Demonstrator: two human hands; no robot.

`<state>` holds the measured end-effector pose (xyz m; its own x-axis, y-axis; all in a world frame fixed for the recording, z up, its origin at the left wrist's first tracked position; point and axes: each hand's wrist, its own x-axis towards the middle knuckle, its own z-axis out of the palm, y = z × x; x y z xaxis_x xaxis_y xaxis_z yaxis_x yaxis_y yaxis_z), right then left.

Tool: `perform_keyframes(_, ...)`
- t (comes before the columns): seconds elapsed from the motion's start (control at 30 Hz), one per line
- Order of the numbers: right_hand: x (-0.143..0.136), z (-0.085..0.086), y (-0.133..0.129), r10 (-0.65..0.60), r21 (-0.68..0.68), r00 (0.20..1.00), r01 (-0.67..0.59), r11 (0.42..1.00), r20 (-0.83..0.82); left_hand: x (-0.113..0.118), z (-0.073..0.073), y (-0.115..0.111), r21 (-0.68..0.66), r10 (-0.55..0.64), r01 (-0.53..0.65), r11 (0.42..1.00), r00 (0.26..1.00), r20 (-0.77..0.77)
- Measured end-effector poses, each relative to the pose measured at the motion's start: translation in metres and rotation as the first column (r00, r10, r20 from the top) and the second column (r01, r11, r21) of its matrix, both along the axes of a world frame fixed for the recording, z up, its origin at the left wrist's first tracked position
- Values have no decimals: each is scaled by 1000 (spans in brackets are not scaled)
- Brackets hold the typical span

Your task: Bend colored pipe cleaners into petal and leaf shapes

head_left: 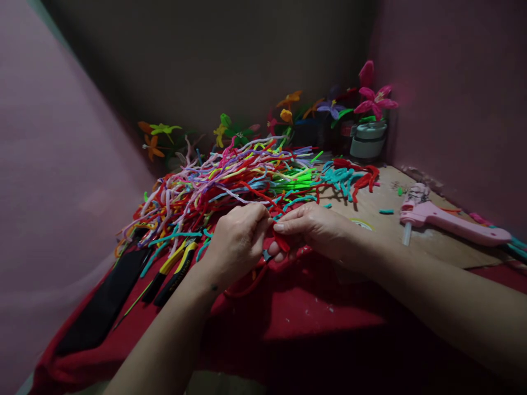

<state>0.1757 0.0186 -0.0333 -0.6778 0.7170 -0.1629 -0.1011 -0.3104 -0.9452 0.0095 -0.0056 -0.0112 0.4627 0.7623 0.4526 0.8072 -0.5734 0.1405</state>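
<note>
My left hand [241, 241] is closed, its thumb and fingers pinching one end of a bent red pipe cleaner [281, 240]. The fingertips of my right hand [310, 227] grip the same red piece from the other side, and the two hands nearly meet. Just below them a red loop [245, 288], which looks like a scissors handle, shows near the red cloth; my left wrist partly hides it. A small dark part sits by my right fingertips, too unclear to name. Behind both hands spreads a large heap of coloured pipe cleaners [230, 181].
Left of my hands lie yellow-black pliers [177, 271] and a black phone-like slab [105, 299]. A pink glue gun [453, 219] rests on a cardboard sheet [382, 236] at the right. Pipe-cleaner flowers [376, 101] stand along the back, near a white container [368, 140].
</note>
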Motion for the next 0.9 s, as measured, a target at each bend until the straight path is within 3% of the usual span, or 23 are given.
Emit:
perform_keyframes(0.5, -3, -10, 4, -3, -37, 1000, 2, 999, -29, -2, -2, 4, 9, -42, 41, 999, 998, 42)
perform_keyframes(0.77, 0, -1, 3, -98, 0, 995, 98, 995, 23, -25, 14, 12, -135, -99, 121, 983, 982, 159)
perform_keyframes(0.9, 1, 0, 5, -131, 14, 991, 130, 991, 32, -39, 20, 16, -50, -34, 42, 998, 987, 160)
